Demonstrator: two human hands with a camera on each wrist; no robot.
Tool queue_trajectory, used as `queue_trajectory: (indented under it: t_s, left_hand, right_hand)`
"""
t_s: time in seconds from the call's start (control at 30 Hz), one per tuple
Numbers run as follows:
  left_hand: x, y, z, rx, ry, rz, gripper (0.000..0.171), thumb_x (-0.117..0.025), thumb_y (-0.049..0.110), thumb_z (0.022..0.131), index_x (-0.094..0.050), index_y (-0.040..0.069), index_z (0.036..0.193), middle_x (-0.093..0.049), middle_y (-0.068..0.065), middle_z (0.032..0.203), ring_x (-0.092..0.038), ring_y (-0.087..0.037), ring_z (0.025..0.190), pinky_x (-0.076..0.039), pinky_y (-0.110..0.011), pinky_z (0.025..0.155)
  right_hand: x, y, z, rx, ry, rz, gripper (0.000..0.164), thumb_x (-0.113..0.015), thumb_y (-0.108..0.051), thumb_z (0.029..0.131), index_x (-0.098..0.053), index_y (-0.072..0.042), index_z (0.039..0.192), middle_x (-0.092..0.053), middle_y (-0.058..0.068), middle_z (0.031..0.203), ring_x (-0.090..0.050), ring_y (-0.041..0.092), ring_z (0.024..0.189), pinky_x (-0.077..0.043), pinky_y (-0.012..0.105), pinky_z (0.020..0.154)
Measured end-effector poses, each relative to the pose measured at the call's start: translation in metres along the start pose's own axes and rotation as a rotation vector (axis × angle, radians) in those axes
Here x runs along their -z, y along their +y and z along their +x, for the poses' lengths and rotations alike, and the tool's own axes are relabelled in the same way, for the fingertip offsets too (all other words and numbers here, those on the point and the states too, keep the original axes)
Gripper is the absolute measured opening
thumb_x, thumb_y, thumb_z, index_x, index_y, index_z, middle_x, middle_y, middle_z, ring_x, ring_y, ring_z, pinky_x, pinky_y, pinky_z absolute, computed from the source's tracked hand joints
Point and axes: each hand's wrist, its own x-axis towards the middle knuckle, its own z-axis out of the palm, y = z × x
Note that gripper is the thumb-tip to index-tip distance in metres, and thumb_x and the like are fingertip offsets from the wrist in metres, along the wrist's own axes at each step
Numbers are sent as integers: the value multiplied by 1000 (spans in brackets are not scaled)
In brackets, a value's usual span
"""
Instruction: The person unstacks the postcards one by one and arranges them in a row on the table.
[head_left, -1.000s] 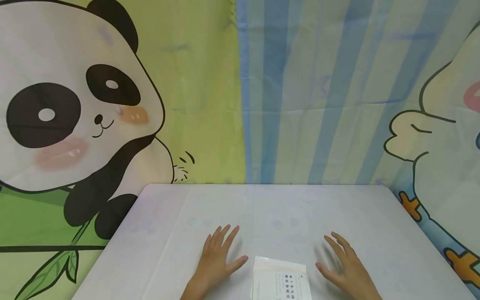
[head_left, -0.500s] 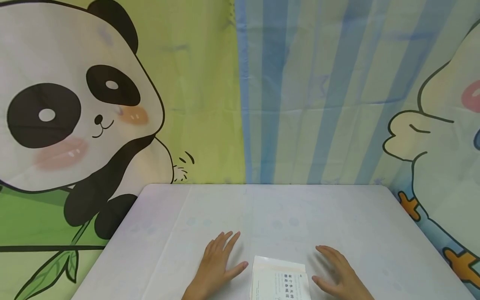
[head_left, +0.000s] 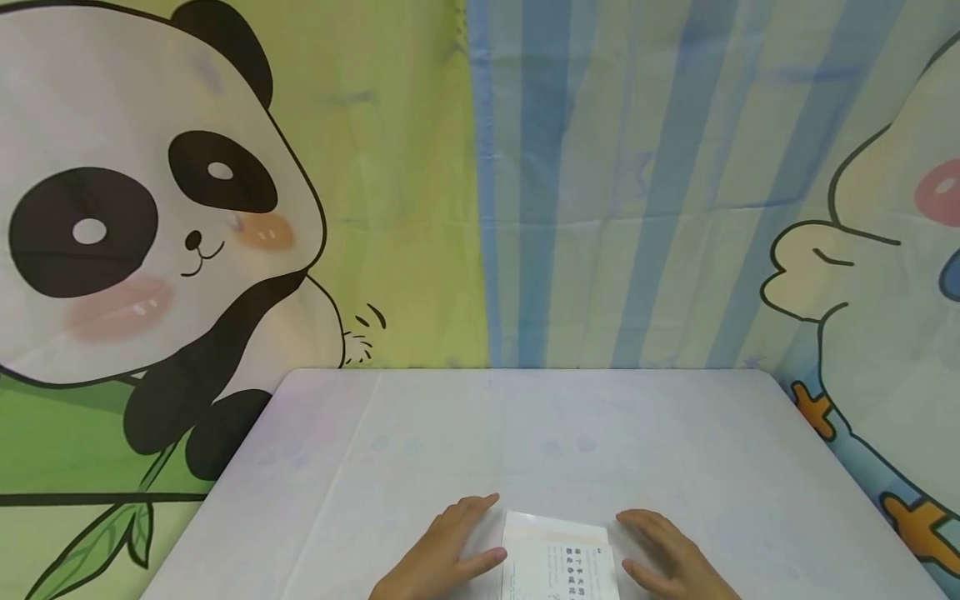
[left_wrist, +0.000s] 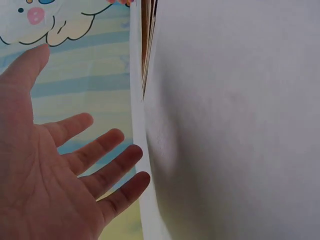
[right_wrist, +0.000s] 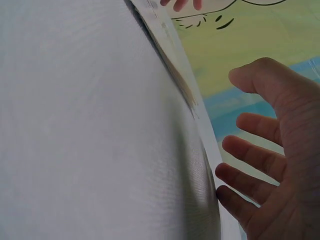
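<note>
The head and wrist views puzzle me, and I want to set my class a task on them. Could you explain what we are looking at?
There is no machine here, only a person's two bare hands: the left hand and the right hand. The head view comes from a camera on the person's head, looking forward and down. Each wrist view comes from a camera on that wrist, so one palm looms large and the table seems tipped sideways. On the table lies a book, between the hands. Behind is a backdrop with cartoon animals. Neither hand grips the book; the left is so close that I cannot tell whether it touches.
</note>
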Motion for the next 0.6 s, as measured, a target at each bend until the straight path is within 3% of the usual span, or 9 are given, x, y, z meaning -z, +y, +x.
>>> queue_trajectory:
  t_s: [0.2,0.33,0.6]
  left_hand:
    - [-2,-1,-2,-11,-52,-33,77,-58,62,88,-37,20,149,-47,1,138,-47,-16,117,-48,-42,92]
    - [-3,-6,-3,-73,-55,-9,80,-66,63,82,-46,16,143,-49,4,131,-45,-11,110,-48,-32,88]
    - [-11,-17,-2,-213,-14,112,81,-74,63,74,-54,15,136,-49,1,127,-47,-12,110,-48,-32,87]
  right_hand:
    - [0,7,-4,62,-84,96,53,-84,-13,74,-64,-15,123,-57,7,127,-40,-5,125,-42,16,90]
    - [-2,12,-5,122,-99,107,52,-86,-14,73,-66,-14,120,-55,9,128,-34,-4,130,-40,14,93]
    - [0,10,-8,54,-133,78,42,-86,-16,72,-72,-21,111,-55,4,128,-20,-14,133,-41,18,89]
